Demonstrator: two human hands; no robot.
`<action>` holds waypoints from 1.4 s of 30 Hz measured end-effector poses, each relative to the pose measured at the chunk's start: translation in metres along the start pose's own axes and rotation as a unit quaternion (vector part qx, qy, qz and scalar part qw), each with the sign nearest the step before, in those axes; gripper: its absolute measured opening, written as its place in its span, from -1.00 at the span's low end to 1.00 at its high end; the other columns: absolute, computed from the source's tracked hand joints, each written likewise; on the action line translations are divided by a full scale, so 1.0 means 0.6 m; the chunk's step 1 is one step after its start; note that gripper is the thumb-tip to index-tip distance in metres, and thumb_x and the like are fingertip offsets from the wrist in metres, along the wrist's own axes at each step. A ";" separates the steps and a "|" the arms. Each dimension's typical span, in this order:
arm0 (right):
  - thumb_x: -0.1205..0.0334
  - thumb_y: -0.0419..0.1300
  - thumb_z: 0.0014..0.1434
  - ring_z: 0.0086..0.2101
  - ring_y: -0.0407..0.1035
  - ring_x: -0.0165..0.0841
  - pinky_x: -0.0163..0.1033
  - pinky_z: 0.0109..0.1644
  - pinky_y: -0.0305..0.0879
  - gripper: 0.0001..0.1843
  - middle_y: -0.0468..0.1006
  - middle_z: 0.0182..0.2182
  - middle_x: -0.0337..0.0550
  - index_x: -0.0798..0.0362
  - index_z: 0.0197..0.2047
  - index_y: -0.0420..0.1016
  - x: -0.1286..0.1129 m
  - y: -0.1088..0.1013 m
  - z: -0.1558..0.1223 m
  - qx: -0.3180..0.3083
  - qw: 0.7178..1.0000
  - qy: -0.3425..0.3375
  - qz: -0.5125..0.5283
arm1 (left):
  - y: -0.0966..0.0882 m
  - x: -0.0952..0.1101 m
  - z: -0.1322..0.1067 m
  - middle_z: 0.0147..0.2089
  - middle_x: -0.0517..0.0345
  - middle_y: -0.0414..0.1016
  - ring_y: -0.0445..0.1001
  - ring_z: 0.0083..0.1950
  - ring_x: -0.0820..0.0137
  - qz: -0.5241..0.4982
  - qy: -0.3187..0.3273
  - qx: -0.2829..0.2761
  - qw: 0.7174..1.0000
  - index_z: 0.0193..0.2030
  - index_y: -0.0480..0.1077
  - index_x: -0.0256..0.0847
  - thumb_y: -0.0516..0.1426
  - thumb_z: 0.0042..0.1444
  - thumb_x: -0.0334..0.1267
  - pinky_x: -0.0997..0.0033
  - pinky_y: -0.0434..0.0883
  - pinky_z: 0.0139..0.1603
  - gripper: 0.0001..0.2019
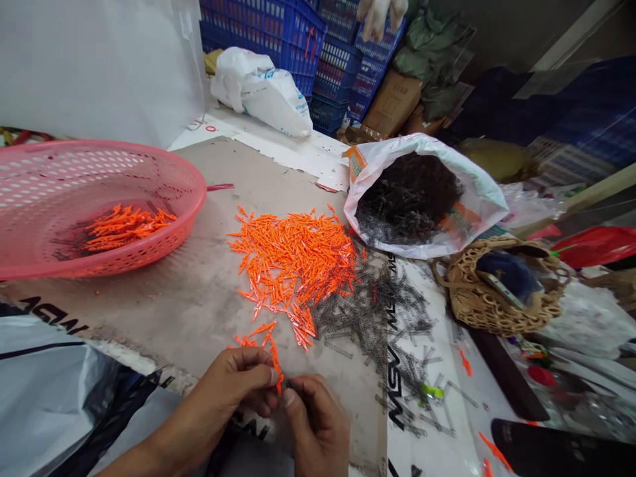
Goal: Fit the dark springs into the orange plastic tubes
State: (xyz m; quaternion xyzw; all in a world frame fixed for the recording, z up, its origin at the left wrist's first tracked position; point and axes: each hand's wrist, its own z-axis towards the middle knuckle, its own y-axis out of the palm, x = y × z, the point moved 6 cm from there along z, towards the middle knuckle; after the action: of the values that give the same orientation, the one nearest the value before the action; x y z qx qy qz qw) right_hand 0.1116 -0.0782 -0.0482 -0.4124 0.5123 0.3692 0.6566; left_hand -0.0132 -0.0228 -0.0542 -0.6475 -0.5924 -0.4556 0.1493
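Observation:
My left hand (253,377) pinches a small orange plastic piece (276,361) between thumb and fingers near the table's front edge. Close beside it, my right hand (318,417) has thumb and forefinger pressed together at the piece's lower end. A tiny dark tip shows there, too small to name. A few loose orange pieces (248,340) lie just behind my left hand. Farther back spreads a heap of the same orange pieces (293,258). Thin dark coil springs (358,315) lie scattered along its right side.
A pink perforated basket (193,218) at left holds orange pieces with dark springs. An open white sack (477,232) full of springs lies at back right. A woven basket (489,311) with a phone, a black flat object (556,450) and a white bag (268,93) surround the work area.

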 end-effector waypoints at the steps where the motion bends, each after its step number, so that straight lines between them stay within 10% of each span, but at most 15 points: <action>1: 0.30 0.18 0.17 -0.45 0.34 -0.44 -0.39 -0.36 0.23 -0.87 0.44 -0.49 -0.30 0.01 -0.40 0.51 -0.003 0.001 0.000 -0.004 1.000 -0.007 -0.011 | 0.000 0.000 0.000 -0.58 0.14 0.53 0.40 -0.54 0.48 0.006 0.009 0.003 1.000 -0.50 0.51 -0.29 0.23 -0.02 -0.28 0.56 0.34 -0.47 -0.87; 21: 0.34 0.04 0.29 -0.36 0.39 -0.41 -0.34 -0.26 0.24 -0.80 0.49 -0.38 -0.22 -0.03 -0.21 0.49 -0.016 0.010 -0.023 0.030 0.981 -0.121 -0.152 | 0.001 0.031 -0.012 -0.57 0.20 0.42 0.32 -0.51 0.44 0.201 0.136 0.027 0.970 -0.49 0.50 -0.27 0.18 0.00 -0.15 0.50 0.27 -0.48 -0.77; 35: 0.30 0.08 0.24 -0.36 0.38 -0.35 -0.29 -0.24 0.24 -0.81 0.51 -0.40 -0.20 -0.04 -0.22 0.52 -0.022 0.004 -0.017 0.039 0.977 -0.122 -0.170 | -0.003 0.009 -0.004 -0.61 0.25 0.40 0.27 -0.59 0.51 0.107 0.082 0.002 0.991 -0.52 0.47 -0.25 0.19 0.00 -0.16 0.56 0.19 -0.59 -0.79; 42: 0.09 0.05 0.26 -0.63 0.18 -0.45 -0.38 -0.56 0.10 -0.66 0.35 -0.66 -0.31 0.05 -0.44 0.49 0.053 0.029 -0.021 -0.055 0.985 0.156 0.050 | 0.000 -0.001 -0.002 -0.68 0.29 0.32 0.21 -0.63 0.54 0.044 0.032 0.008 0.998 -0.58 0.44 -0.24 0.22 -0.08 -0.18 0.59 0.17 -0.60 -0.82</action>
State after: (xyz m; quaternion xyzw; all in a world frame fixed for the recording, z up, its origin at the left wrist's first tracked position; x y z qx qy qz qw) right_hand 0.0973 -0.0810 -0.0841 -0.4743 0.6077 0.3605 0.5251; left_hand -0.0136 -0.0241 -0.0537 -0.6564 -0.5619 -0.4649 0.1930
